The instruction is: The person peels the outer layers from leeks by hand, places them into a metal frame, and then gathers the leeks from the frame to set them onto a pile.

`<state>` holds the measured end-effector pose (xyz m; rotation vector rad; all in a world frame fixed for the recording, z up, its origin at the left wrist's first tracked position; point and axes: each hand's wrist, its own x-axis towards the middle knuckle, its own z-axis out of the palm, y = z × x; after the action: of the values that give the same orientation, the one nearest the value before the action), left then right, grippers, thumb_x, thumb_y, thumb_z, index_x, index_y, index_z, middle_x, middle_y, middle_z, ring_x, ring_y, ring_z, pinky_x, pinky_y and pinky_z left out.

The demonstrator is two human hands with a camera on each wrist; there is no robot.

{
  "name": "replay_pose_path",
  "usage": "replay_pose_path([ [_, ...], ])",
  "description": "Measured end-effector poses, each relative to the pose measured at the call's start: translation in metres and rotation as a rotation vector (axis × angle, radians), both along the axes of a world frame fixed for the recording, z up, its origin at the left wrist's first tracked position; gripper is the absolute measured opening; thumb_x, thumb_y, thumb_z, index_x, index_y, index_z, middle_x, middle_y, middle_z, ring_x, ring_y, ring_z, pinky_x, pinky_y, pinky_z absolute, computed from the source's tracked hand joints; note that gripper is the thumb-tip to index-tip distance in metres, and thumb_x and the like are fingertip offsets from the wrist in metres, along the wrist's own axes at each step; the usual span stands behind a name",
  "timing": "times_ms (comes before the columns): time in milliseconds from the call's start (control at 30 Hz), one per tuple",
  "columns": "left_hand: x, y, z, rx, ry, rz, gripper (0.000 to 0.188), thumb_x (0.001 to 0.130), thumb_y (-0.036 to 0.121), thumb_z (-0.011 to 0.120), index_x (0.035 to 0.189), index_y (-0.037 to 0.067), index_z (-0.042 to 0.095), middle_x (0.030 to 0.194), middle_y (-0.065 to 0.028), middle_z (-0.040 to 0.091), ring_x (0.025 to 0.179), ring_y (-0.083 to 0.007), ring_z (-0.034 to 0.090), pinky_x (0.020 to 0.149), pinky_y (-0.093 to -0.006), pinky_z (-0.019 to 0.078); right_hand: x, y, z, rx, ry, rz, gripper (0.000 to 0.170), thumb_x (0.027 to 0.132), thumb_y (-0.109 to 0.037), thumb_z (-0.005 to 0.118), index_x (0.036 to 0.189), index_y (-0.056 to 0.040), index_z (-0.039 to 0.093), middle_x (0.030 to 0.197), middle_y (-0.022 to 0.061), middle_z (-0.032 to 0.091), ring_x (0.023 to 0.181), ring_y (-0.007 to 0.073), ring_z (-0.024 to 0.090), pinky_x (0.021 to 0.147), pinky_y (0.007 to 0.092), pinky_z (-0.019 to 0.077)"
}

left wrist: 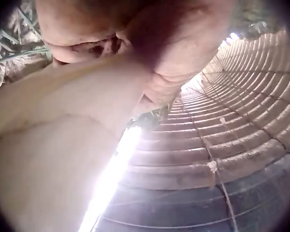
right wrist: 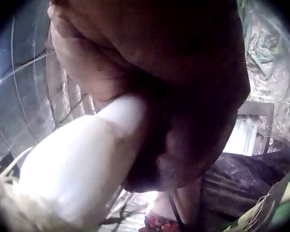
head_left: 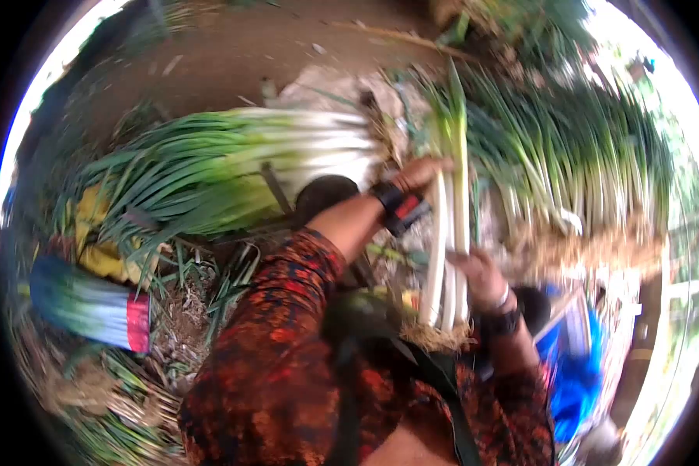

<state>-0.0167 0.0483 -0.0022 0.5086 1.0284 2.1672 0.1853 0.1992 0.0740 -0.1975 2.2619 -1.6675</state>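
Observation:
Upright in front of the body stand a few leeks [head_left: 436, 256], their roots [head_left: 439, 337] low by the lap and green leaves at the top. My left hand [head_left: 423, 172] grips them high, where white turns to green. Lower down, my right hand [head_left: 483, 278] holds the white shafts from the right side. In the left wrist view, the left hand [left wrist: 135, 38] is curled round a pale stalk [left wrist: 53, 154]. The right wrist view shows the right hand [right wrist: 159, 82], partly in shadow, closed round a white shaft [right wrist: 72, 169] just above its roots.
A large pile of leeks [head_left: 248, 155] lies at the left, and another row of leeks [head_left: 575, 163] lies at the right. A bundle with a red band [head_left: 137, 322] sits lower left. Near the right arm is blue plastic [head_left: 579, 380]. Brown ground [head_left: 233, 58] stretches beyond.

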Motion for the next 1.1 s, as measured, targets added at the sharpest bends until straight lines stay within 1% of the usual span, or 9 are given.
replay_pose_path([
  [33,-0.011,0.003,-0.011,0.004,0.024,0.088,0.035,0.09,0.022,0.062,0.115,-0.002,0.062,0.107,-0.0147,0.068,0.097,-0.0218,0.067,0.086,-0.0352,0.0553,-0.004,-0.015,0.023,-0.339,-0.482,-0.203,0.029,0.093,-0.015,0.057,0.117,0.0015,0.058,0.096,0.0102,0.064,0.085,0.0194,0.064,0.076,0.0302,0.0528],
  [300,-0.034,-0.014,-0.011,0.19,-0.24,0.198,0.03,0.087,0.01,0.065,0.113,-0.003,0.056,0.103,-0.0188,0.067,0.095,-0.0328,0.067,0.086,-0.0477,0.0555,-0.004,0.007,-0.058,0.095,-0.296,-0.264,0.034,0.094,-0.028,0.059,0.107,0.0031,0.06,0.082,0.0022,0.063,0.07,0.0099,0.057,0.063,0.0255,0.0489],
  [433,-0.047,-0.026,-0.053,0.174,-0.35,0.259,0.033,0.084,0.008,0.067,0.115,0.002,0.056,0.101,-0.0166,0.066,0.091,-0.0325,0.066,0.087,-0.0496,0.0534,-0.008,0.016,-0.072,0.037,-0.171,-0.23,0.041,0.094,-0.037,0.057,0.097,0.0025,0.063,0.077,0.0025,0.062,0.067,0.0094,0.055,0.06,0.0254,0.0452],
  [567,-0.037,-0.041,-0.066,0.092,-0.345,0.328,0.033,0.089,0.014,0.062,0.118,-0.001,0.054,0.109,-0.0177,0.063,0.098,-0.0333,0.064,0.087,-0.0501,0.0528,-0.011,0.001,-0.041,-0.295,-0.456,-0.255,0.042,0.095,-0.037,0.058,0.101,0.0042,0.064,0.084,0.0035,0.064,0.071,0.0099,0.057,0.065,0.0249,0.0465],
  [667,-0.028,-0.038,-0.082,0.105,-0.354,0.296,0.037,0.092,0.02,0.059,0.119,-0.005,0.055,0.111,-0.0213,0.064,0.1,-0.0319,0.064,0.089,-0.0441,0.0524,-0.014,-0.002,-0.018,0.157,-0.492,-0.136,0.04,0.096,-0.034,0.057,0.104,0.0047,0.063,0.085,0.0037,0.064,0.071,0.0101,0.057,0.066,0.0247,0.047],
  [833,-0.029,-0.027,-0.117,0.029,-0.398,0.352,0.035,0.09,0.014,0.058,0.118,-0.007,0.054,0.107,-0.0241,0.064,0.099,-0.034,0.064,0.09,-0.0446,0.0524,0.001,-0.001,-0.045,-0.131,-0.533,-0.168,0.037,0.099,-0.031,0.052,0.106,0.0042,0.062,0.084,0.0033,0.065,0.072,0.0094,0.058,0.066,0.0264,0.0479],
  [900,-0.019,-0.025,-0.104,0.05,-0.52,0.352,0.027,0.085,0.003,0.06,0.108,-0.007,0.054,0.092,-0.0202,0.064,0.083,-0.0337,0.067,0.079,-0.0442,0.0561,0.002,-0.009,-0.036,0.039,-0.46,-0.168,0.041,0.099,-0.034,0.051,0.106,0.0051,0.062,0.085,0.0049,0.065,0.074,0.0103,0.058,0.067,0.029,0.0493],
  [967,-0.012,-0.019,-0.096,0.015,-0.521,0.38,0.021,0.083,0.003,0.061,0.101,-0.007,0.057,0.087,-0.0177,0.065,0.077,-0.0295,0.066,0.075,-0.0399,0.0558,0.003,-0.007,-0.062,0.396,-0.184,-0.136,0.064,0.089,-0.046,0.061,0.123,0.007,0.05,0.096,0.0222,0.067,0.086,0.035,0.067,0.076,0.0393,0.0525],
  [1100,-0.008,-0.004,-0.09,-0.054,-0.478,0.464,0.021,0.08,0.008,0.068,0.094,-0.005,0.06,0.079,-0.0133,0.064,0.068,-0.0246,0.064,0.066,-0.0366,0.0546,0.004,-0.026,-0.056,0.959,-0.008,-0.088,0.08,0.08,-0.039,0.068,0.134,0.0049,0.029,0.11,0.0282,0.059,0.096,0.0407,0.064,0.079,0.0453,0.0532],
])
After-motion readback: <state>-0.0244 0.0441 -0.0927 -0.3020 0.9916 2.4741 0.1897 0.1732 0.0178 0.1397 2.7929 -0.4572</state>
